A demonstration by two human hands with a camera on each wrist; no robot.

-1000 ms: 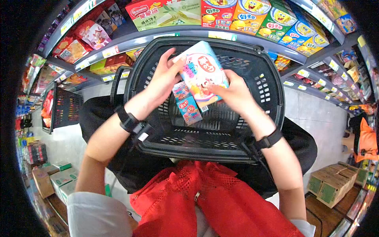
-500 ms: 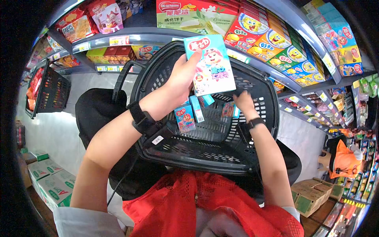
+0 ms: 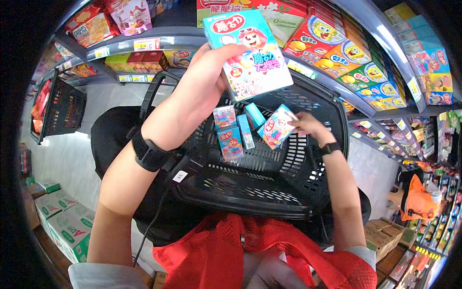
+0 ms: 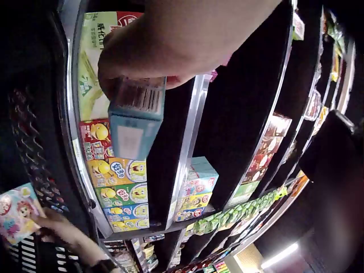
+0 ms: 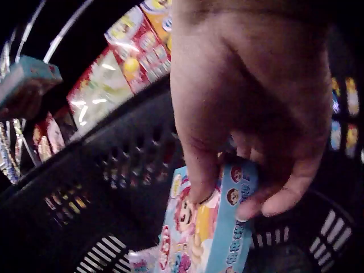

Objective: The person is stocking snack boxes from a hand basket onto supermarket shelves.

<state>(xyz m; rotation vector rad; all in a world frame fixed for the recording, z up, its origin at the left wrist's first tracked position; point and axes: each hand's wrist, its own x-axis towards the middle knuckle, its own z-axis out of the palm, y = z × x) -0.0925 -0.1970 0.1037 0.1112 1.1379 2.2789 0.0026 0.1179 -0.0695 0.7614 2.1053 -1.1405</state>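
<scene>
My left hand point(image 3: 204, 72) grips a large blue-and-white snack box point(image 3: 264, 67) with a cartoon figure, raised over the far rim of a black shopping basket point(image 3: 240, 206). Its thumb lies across the printed front. In the left wrist view the end of that box point(image 4: 135, 133) shows. Inside the basket, on its right side, my right hand point(image 3: 313, 127) pinches a small blue snack box point(image 3: 277, 127), held tilted. The right wrist view shows the thumb and fingers on either side of this small box point(image 5: 190, 227). Several more small boxes point(image 3: 231, 143) lie on the basket floor.
Shelves with a green wafer box point(image 3: 279, 24) and a row of cartoon snack boxes point(image 3: 332, 53) stand just beyond the basket. A second basket point(image 3: 62, 106) is at the left. Cartons point(image 3: 72, 224) stand at lower left, and an orange bag-like item point(image 3: 421, 197) at right.
Both hands were on the large box; the right hand let go, reached into the basket and now holds a small box. My left hand has carried the large box up and forward.
</scene>
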